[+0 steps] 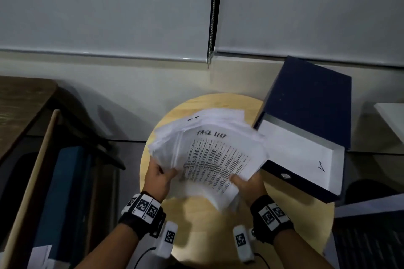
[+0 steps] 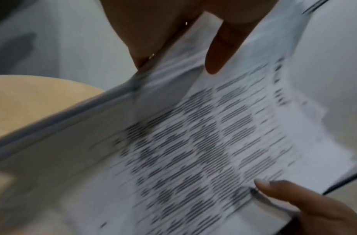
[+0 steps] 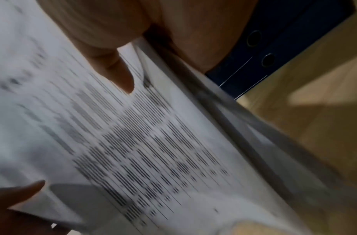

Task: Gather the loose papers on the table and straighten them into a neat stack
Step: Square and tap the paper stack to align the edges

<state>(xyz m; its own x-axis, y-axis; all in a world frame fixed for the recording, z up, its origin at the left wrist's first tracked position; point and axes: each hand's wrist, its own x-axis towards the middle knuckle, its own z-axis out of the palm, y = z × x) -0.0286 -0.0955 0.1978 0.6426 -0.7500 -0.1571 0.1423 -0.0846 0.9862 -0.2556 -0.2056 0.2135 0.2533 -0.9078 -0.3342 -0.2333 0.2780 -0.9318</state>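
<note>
Holding: both hands grip one untidy bundle of papers [image 1: 209,150] above the round wooden desk [image 1: 218,236], the sheets fanned and out of line at their far edges.
Left hand: the left hand [image 1: 159,178] takes the bundle's near left edge, thumb on top and fingers [image 2: 220,52] curled round the sheets.
Right hand: the right hand [image 1: 248,183] clamps the near right edge, thumb on the printed face and the rest of it under the bundle.
Top sheet: handwritten heading "TASK LIST" over blurred rows of print; the print in both wrist views is smeared.
Papers' place: over the middle of the desk, tilted, the right corner just beside the binder; whether the lowest sheets touch the wood cannot be told.
Binder: a dark blue binder [image 1: 306,102] stands half-open on the desk's right side, its white inner face turned up.
Wrists: black straps with square-patterned markers [image 1: 144,205] on both.
</note>
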